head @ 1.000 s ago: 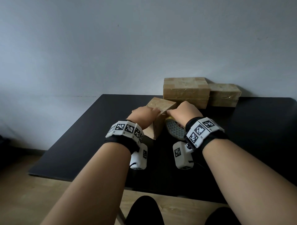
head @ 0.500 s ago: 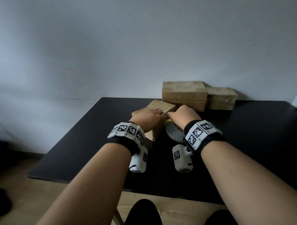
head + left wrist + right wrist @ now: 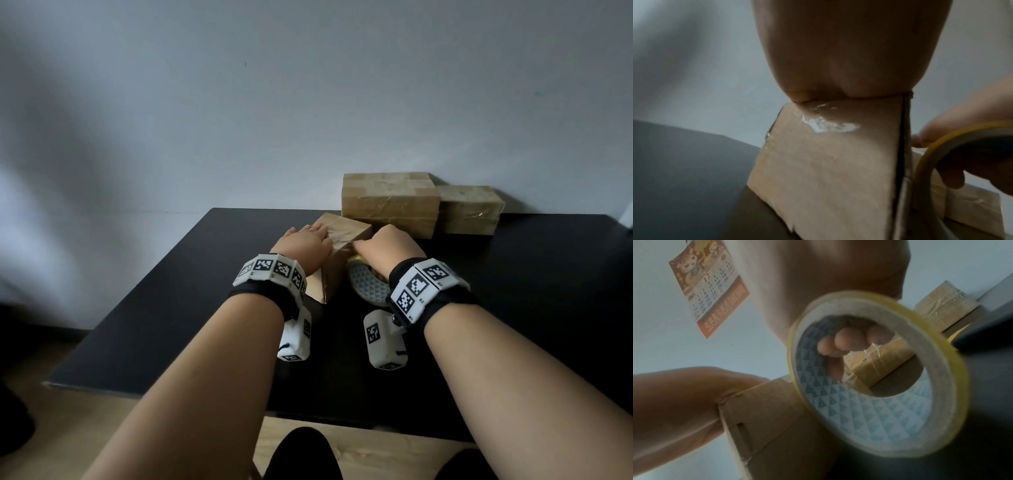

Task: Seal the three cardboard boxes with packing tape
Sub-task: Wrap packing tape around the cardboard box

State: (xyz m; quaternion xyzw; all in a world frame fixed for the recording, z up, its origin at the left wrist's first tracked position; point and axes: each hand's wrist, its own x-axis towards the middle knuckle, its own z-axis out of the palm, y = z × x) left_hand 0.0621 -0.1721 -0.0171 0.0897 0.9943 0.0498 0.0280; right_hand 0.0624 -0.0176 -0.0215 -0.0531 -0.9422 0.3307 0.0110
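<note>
Moved since earlier frame: L hand (image 3: 306,247) slid further onto box top, now flat over far-left part; R hand barely shifted.
L hand: fingers straight, palm pressing down on small box (image 3: 337,251); nothing gripped, just pinning it.
Small box: directly under L hand, touching; tilted corner-on, long axis running away toward the wall.
Box seam (image 3: 900,162): dark vertical gap on near face, below-right of L palm, not yet taped there, seemingly.
R hand (image 3: 387,248): just right of box, fingers curled thru core of tape roll (image 3: 877,373), thumb side at box's top edge.
Tape roll: hangs under R hand, beside box's right face, touching or nearly, can't tell.
Key relation: seam sits left of R hand, R nearer to it w/ roll; pull likely goes across top toward L hand.
Back boxes: big box (image 3: 390,207) and far-right box (image 3: 469,210) beyond R hand, already wrapped in tape.
</note>
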